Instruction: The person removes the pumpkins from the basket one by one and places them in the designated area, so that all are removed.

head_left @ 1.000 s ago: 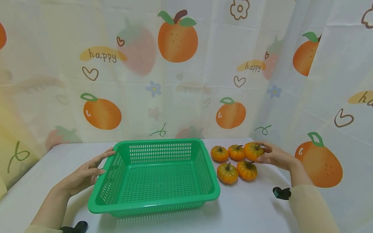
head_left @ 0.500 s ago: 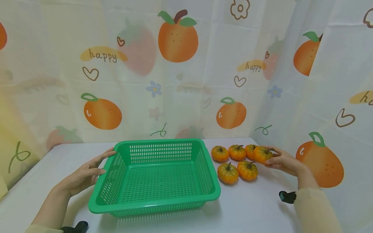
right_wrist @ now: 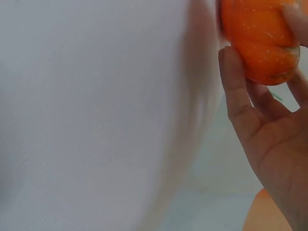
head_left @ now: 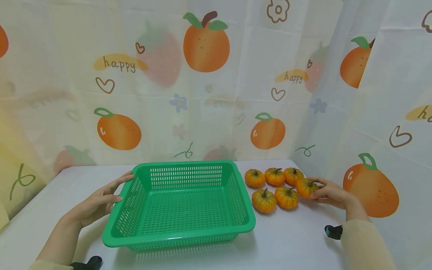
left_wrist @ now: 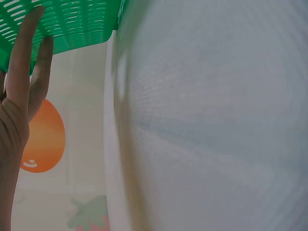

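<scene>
In the head view a green plastic basket [head_left: 183,210] with slotted walls stands on the white table. Its left side is touched by my left hand [head_left: 96,204], fingers fairly straight along the outside; the left wrist view shows those fingers [left_wrist: 43,72] against the slotted wall. On the right, my right hand [head_left: 330,193] holds a small orange pumpkin [head_left: 305,187] between thumb and fingers. That pumpkin [right_wrist: 262,41] also fills the top right of the right wrist view. Whether it rests on the table I cannot tell.
Several more small pumpkins lie right of the basket in two rows, among them a front pumpkin [head_left: 287,197] and a back pumpkin [head_left: 293,175]. Behind the white table [head_left: 287,240] hangs a fruit-printed curtain [head_left: 216,97], which also runs along the right side.
My right hand has moved the held pumpkin from over the back row's right end to the right and nearer me, uncovering the pumpkin behind. The left hand and basket have stayed put.
</scene>
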A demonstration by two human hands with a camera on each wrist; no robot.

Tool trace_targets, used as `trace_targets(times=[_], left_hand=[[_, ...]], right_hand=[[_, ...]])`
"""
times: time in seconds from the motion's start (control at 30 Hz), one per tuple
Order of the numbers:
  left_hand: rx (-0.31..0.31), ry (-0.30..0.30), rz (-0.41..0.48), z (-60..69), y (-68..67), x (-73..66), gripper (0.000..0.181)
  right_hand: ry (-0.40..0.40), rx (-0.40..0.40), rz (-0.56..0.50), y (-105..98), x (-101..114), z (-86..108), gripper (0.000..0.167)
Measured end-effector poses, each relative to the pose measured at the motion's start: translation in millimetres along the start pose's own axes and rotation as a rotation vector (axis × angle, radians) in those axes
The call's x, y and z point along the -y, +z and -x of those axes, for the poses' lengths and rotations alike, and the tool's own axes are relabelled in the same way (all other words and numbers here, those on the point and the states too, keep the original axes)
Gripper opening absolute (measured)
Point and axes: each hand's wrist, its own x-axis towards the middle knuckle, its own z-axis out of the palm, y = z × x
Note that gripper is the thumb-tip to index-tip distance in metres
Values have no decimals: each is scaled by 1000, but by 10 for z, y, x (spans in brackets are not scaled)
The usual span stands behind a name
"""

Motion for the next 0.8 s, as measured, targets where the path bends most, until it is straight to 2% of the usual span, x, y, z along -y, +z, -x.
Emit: trace_targets(times=[0.23, 0.67, 0.8], left_hand=[[3, 3, -10, 2, 0, -8, 64], [20, 2, -26, 2, -34, 28, 64], [6, 3, -36, 5, -35, 32, 64]], right_hand=[[27, -17, 73, -1, -72, -6, 78], [56, -44, 101, 25, -124, -41, 80], [50, -32, 110, 36, -112, -38, 81]])
